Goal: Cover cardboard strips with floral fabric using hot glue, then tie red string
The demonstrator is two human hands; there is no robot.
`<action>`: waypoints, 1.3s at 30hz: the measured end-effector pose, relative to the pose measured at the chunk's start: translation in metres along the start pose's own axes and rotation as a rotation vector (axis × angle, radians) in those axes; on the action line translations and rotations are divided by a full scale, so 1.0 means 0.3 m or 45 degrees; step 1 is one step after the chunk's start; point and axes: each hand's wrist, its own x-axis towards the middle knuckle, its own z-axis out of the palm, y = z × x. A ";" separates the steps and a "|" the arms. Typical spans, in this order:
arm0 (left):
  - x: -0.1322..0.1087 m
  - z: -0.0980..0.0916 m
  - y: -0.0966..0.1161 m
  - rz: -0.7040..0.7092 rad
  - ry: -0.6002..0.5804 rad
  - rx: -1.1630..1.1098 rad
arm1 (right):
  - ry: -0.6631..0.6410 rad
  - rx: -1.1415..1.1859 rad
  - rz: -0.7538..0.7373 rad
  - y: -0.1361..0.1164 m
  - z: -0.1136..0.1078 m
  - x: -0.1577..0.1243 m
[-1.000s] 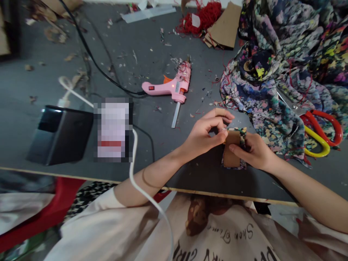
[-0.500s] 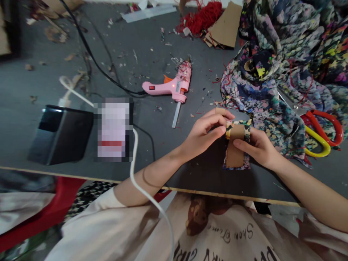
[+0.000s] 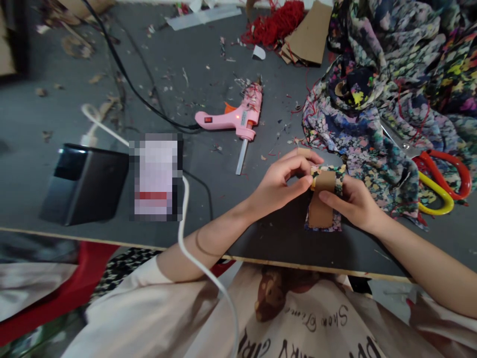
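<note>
A small brown cardboard piece [image 3: 321,209] wrapped in floral fabric sits near the table's front edge. My left hand [image 3: 281,181] pinches its upper left corner with thumb and fingers closed. From the right, my right hand [image 3: 354,204] grips it, thumb pressed across the cardboard face. The floral fabric folds over the top edge of the cardboard.
A pink hot glue gun [image 3: 235,118] lies behind my hands, its black cord running up left. A heap of floral cloth [image 3: 383,94] fills the right side, with red and yellow scissors [image 3: 441,184] on it. A black box [image 3: 84,183] stands left. Red yarn [image 3: 274,25] and cardboard [image 3: 309,37] lie at the back.
The fabric at the top of the cardboard piece has been folded over and pressed down; both hands stay on it, shifted slightly up and right.
</note>
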 end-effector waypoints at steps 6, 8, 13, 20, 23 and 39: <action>0.000 0.005 -0.010 -0.060 -0.011 -0.086 | 0.006 -0.225 0.090 -0.004 0.001 -0.004; 0.001 0.001 -0.005 -0.077 -0.012 -0.117 | 0.014 -0.189 0.072 -0.005 -0.001 -0.002; 0.004 -0.005 0.011 -0.088 0.005 -0.069 | 0.079 -0.087 0.037 -0.007 -0.009 0.008; 0.004 0.001 0.014 -0.052 -0.014 0.038 | 0.087 -0.098 0.079 -0.008 -0.012 0.008; 0.002 0.002 0.016 -0.041 -0.014 0.026 | 0.087 -0.089 0.078 -0.008 -0.012 0.006; 0.000 0.007 -0.002 -0.030 -0.050 0.048 | 0.051 -0.222 0.078 0.003 0.004 -0.010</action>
